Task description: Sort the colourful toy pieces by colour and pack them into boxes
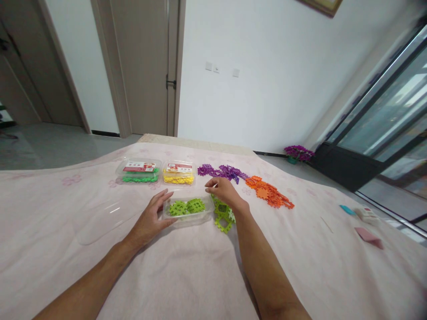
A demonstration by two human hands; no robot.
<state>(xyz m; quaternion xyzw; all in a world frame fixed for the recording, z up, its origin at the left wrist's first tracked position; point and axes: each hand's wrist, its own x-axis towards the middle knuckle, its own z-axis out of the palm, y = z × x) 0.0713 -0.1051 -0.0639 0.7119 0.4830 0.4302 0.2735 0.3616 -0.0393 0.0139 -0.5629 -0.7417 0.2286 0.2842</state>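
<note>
A clear plastic box (190,219) sits in front of me with lime-green interlocking pieces (187,206) inside. My left hand (155,212) wraps around its left end, thumb at the near side and fingers at the far side. Over the box's far right corner, my right hand (224,190) is bent with its fingertips drawn close together; anything between them is too small to make out. More lime-green pieces (223,223) lie beside the box, partly hidden under my right wrist. A clear lid (100,221) rests on the cloth at the left.
Behind the box stand two lidded boxes, one with green pieces (140,177), one with yellow pieces (178,178). Purple pieces (220,172) and orange pieces (270,194) lie in piles. Farther right are a pink item (369,238) and a small white packet (366,215) on the pale pink tablecloth (187,275).
</note>
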